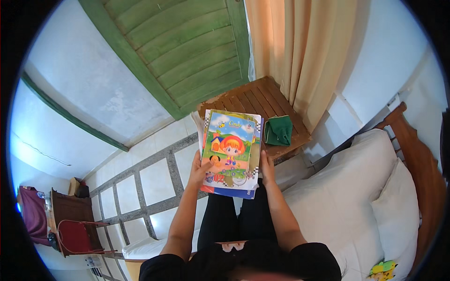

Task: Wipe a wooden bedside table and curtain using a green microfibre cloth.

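Observation:
Both my hands hold a stack of notebooks and books [228, 151] in front of me, above my lap. On top lies a small notebook with a cartoon child, a dog and a house on its cover. My left hand [200, 168] grips the stack's left side, its thumb over the top cover. At the right edge, my right hand [267, 168] holds the stack, with part of the fingers hidden. Beyond the stack stands a slatted wooden table [260, 96]. A folded green cloth item [278, 130] rests on it, to the right of the stack.
A bed with white bedding [327, 196] and a wooden headboard [418, 151] is at the right, a small yellow-green toy [383, 270] on it. A green wooden door [190, 45] and beige curtain [302, 45] stand ahead. A red chair [77, 236] and wooden desk [70, 205] are far left.

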Tool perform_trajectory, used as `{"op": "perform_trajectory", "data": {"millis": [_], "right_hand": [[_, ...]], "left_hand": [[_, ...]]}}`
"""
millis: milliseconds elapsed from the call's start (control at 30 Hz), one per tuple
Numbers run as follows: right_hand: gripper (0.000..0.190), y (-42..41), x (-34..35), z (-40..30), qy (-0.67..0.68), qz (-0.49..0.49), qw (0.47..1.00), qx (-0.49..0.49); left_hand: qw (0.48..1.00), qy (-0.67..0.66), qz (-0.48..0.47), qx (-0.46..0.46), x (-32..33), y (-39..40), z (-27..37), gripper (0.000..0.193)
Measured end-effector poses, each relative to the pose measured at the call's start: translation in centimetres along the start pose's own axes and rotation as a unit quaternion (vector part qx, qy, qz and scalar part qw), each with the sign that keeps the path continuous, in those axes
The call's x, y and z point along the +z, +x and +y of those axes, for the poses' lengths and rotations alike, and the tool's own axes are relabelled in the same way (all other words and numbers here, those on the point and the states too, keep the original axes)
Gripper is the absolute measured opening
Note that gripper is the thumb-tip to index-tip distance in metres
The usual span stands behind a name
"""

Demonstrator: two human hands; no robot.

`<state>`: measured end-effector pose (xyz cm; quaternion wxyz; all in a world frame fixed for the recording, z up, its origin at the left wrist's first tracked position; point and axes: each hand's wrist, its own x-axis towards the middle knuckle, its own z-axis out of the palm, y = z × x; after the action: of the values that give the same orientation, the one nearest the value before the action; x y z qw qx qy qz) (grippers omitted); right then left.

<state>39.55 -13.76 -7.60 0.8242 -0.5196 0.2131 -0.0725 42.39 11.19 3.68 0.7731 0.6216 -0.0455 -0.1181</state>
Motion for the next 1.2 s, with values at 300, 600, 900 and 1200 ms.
{"op": "perform_trajectory", "data": {"millis": [300,600,900,1200], "right_hand": [[0.060,-7.3,1.8,-1.6,0.387,-0.246,0.859,0.228],[0.059,-9.0,-1.3,-4.7,0.192,-0.252,0.927,0.203],[0.056,-9.5,-1.0,-4.4,-0.023,-0.204,0.966,0.156],[0.060,-9.5,-1.0,-3.3,-0.021,-0.192,0.974,0.122]], "left_hand": [[0.991,-0.127,-0.026,0.014,2.4,-7.6,3.0,0.051],[0.994,-0.090,0.011,-0.063,-0.3,-12.7,-1.8,0.052],[0.990,-0.109,0.031,-0.084,-0.8,-14.3,-4.5,0.057],[0.990,-0.108,0.020,-0.086,-1.3,-14.3,-5.5,0.057]]}}
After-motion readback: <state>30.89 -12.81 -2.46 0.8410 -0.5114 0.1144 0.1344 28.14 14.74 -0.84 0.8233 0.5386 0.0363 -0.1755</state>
